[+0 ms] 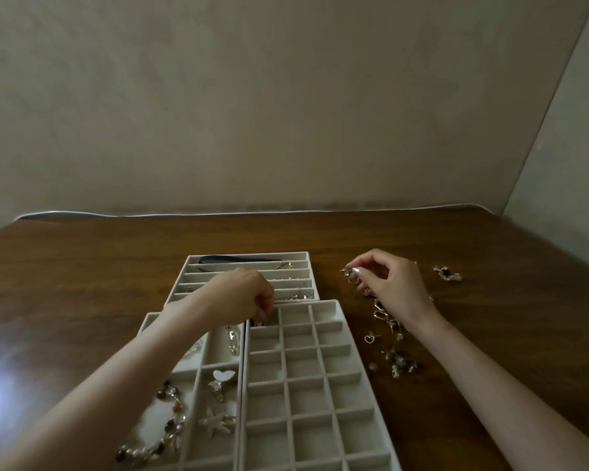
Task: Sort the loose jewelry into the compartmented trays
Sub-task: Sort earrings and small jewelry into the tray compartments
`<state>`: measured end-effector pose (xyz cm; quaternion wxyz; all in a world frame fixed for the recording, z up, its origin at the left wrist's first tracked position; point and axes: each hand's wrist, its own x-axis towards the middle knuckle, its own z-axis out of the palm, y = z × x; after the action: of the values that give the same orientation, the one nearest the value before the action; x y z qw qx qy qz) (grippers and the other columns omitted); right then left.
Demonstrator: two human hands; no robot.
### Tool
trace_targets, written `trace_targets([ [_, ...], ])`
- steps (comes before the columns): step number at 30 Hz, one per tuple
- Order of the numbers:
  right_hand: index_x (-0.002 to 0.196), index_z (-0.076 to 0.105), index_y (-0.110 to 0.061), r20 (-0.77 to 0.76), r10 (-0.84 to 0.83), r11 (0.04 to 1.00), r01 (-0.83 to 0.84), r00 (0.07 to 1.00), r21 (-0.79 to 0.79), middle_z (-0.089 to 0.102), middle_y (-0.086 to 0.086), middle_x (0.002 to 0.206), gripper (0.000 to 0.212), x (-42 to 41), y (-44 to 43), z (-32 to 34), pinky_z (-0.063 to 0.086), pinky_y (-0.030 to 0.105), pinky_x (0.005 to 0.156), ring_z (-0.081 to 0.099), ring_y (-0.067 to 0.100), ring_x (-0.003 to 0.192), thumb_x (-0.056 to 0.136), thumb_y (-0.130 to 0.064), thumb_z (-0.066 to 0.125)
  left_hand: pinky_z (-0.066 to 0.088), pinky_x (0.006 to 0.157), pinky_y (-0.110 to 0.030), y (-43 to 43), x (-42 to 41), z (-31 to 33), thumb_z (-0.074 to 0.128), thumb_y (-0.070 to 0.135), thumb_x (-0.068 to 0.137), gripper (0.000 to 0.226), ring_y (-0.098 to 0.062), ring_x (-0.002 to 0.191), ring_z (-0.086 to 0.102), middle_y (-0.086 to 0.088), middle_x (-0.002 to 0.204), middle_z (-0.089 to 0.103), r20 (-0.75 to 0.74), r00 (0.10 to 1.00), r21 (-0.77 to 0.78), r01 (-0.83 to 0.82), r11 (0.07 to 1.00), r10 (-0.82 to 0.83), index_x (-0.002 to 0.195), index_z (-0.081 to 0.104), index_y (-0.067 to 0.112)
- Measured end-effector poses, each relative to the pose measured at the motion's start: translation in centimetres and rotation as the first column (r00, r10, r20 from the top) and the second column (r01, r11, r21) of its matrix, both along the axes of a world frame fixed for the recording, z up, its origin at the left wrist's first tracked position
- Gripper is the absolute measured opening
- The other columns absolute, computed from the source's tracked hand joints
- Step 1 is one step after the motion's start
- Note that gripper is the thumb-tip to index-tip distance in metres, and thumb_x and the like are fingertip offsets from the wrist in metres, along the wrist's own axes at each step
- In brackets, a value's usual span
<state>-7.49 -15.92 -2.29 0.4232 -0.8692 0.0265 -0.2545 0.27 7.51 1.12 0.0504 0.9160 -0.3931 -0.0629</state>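
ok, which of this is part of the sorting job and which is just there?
Job: left hand at grid tray; right hand pinching gold earring; loose jewelry pile; slotted tray; left tray.
Just there: wooden table; wall.

Both arms reach forward from the lower edge, the left forearm angled inward and the right forearm running up from the right corner. The left hand, back turned up, bends down at the wrist with its fingers curled and tips pointing downward; whether they pinch anything cannot be seen. The right hand, well apart from it, pinches a small gold piece between thumb and forefinger, its other 3 fingers loosely curled beneath.
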Motion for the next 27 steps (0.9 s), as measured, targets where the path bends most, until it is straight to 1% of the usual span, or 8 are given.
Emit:
trace_targets([
  [4, 0.092, 0.068, -0.019, 0.001, -0.004, 1.000, 0.004, 1.000, -0.006, 0.068, -0.006, 0.084, 0.013, -0.1, 0.0, 0.1, 0.054, 0.017, 0.063, 0.065, 0.006, 0.070, 0.091, -0.009, 0.059, 0.045, 0.069, -0.021, 0.4, -0.4, -0.1, 0.066, 0.020, 0.084, 0.007, 0.000, 0.075, 0.051, 0.023, 0.067, 0.051, 0.057, 0.998, -0.046, -0.036, 0.998, 0.038, 0.087, 0.066, 0.026],
  [8, 0.091, 0.067, -0.020, 0.010, -0.029, 1.000, 0.029, 1.000, -0.011, 0.068, -0.005, 0.084, 0.013, -0.2, -0.3, 0.1, 0.053, 0.015, 0.061, 0.065, 0.006, 0.068, 0.091, -0.008, 0.059, 0.042, 0.061, -0.018, 0.6, -0.5, -0.1, 0.069, 0.018, 0.081, 0.020, 0.002, 0.073, 0.052, 0.022, 0.067, 0.053, 0.090, 0.995, -0.083, -0.045, 0.996, 0.052, 0.075, 0.057, 0.033],
  [12, 0.094, 0.067, -0.018, -0.003, -0.064, 0.998, 0.064, 0.998, -0.026, 0.067, -0.004, 0.086, 0.012, -0.4, -1.0, 0.0, 0.052, 0.012, 0.061, 0.065, 0.006, 0.071, 0.091, -0.009, 0.059, 0.049, 0.069, -0.026, 0.5, -0.3, -0.6, 0.068, 0.023, 0.083, 0.013, -0.005, 0.078, 0.056, 0.018, 0.076, 0.055, 0.126, 0.991, -0.118, -0.024, 0.993, 0.039, 0.078, 0.059, 0.031],
  [14, 0.095, 0.067, -0.017, 0.003, -0.083, 0.996, 0.083, 0.997, -0.035, 0.067, -0.003, 0.087, 0.012, -0.5, -1.4, 0.3, 0.052, 0.013, 0.061, 0.065, 0.007, 0.072, 0.091, -0.009, 0.058, 0.047, 0.067, -0.026, 0.6, 0.0, -1.0, 0.065, 0.025, 0.086, 0.006, -0.008, 0.074, 0.054, 0.016, 0.076, 0.054, 0.162, 0.985, -0.309, -0.014, 0.951, 0.067, 0.081, 0.061, 0.024],
  [16, 0.095, 0.066, -0.018, 0.022, -0.106, 0.993, 0.107, 0.994, -0.044, 0.067, -0.003, 0.086, 0.012, -0.5, -1.9, 0.7, 0.054, 0.016, 0.062, 0.065, 0.007, 0.072, 0.091, -0.009, 0.059, 0.047, 0.065, -0.026, 0.6, 0.4, -1.3, 0.064, 0.023, 0.086, 0.006, -0.010, 0.070, 0.055, 0.012, 0.076, 0.058, 0.183, 0.976, -0.525, -0.001, 0.851, 0.114, 0.083, 0.063, 0.017],
  [18, 0.096, 0.067, -0.017, 0.040, -0.141, 0.989, 0.143, 0.989, -0.046, 0.067, -0.003, 0.086, 0.012, -0.6, -2.5, 1.1, 0.054, 0.017, 0.062, 0.065, 0.008, 0.071, 0.091, -0.010, 0.059, 0.047, 0.066, -0.026, 0.6, 0.7, -1.7, 0.065, 0.020, 0.086, 0.005, -0.011, 0.071, 0.058, 0.007, 0.077, 0.063, 0.148, 0.978, -0.645, -0.015, 0.764, 0.145, 0.085, 0.065, 0.015],
  [23, 0.092, 0.067, -0.018, 0.007, -0.204, 0.977, 0.204, 0.979, -0.068, 0.067, -0.002, 0.087, 0.012, -0.7, -3.5, 1.4, 0.049, 0.013, 0.056, 0.064, 0.007, 0.070, 0.090, -0.009, 0.060, 0.043, 0.064, -0.008, 0.5, 1.1, -2.5, 0.065, 0.015, 0.086, 0.004, -0.004, 0.074, 0.061, 0.010, 0.077, 0.066, 0.028, 0.989, -0.719, -0.083, 0.690, 0.149, 0.087, 0.064, 0.019],
  [27, 0.093, 0.069, -0.019, -0.101, -0.255, 0.959, 0.238, 0.962, -0.153, 0.067, -0.002, 0.095, 0.014, -0.9, -4.5, 1.8, 0.051, 0.021, 0.070, 0.062, 0.009, 0.080, 0.088, -0.007, 0.062, 0.043, 0.064, -0.009, 0.6, 1.2, -2.6, 0.064, 0.012, 0.086, 0.008, -0.006, 0.072, 0.061, 0.013, 0.074, 0.067, 0.018, 0.989, -0.727, -0.090, 0.681, 0.149, 0.083, 0.063, 0.020],
])
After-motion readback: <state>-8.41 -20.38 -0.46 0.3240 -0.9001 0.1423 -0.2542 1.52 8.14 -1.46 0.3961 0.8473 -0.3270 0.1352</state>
